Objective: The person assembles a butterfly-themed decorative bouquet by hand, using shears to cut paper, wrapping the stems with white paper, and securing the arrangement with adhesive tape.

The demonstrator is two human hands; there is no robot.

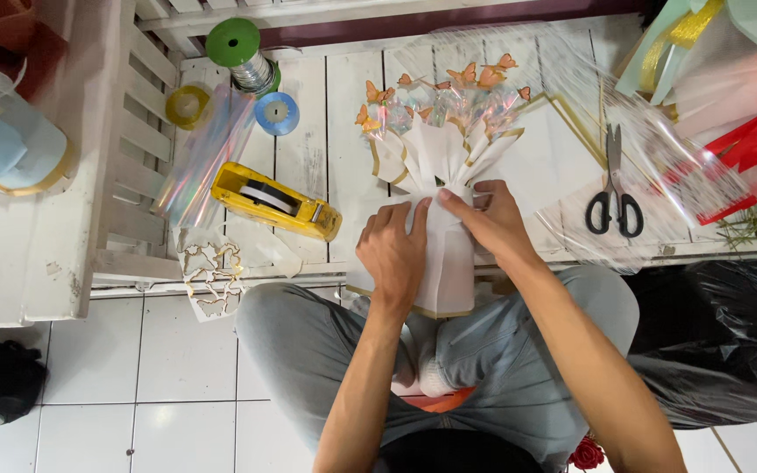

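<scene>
A bouquet [435, 175] wrapped in white paper with thin gold edging lies on a low white slatted table [343, 114], its handle end pointing toward the person and reaching past the table's near edge over their lap. The wrap fans out at the top in pointed folds, and small orange butterfly decorations and clear cellophane sit above the folds. The lower part narrows into a smooth white cone.

The left hand [393, 254] is curled around the left side of the narrow neck, fingers closed against the paper with the index finger stretched up to the waist of the wrap. The right hand [492, 223] presses on the same neck from the right, its fingers bent onto the paper and its fingertips meeting the left index finger; both hands have hold of the bouquet.

To the left, near the table's front edge, a yellow tape dispenser [275, 201] lies at a slant, just beside a roll of iridescent film [206, 158]. Behind these stand a green-capped ribbon spool [240, 51], a yellow tape roll [187, 105] and a blue tape roll [277, 113]. To the right, black-handled scissors [614, 188] rest on a sheet of clear cellophane [659, 166], well apart from the right hand. Bare planks show between the dispenser and the bouquet, and between the bouquet and the scissors. White floor tiles [151, 385] lie open at lower left; a black plastic bag [729, 333] crowds the right knee.
</scene>
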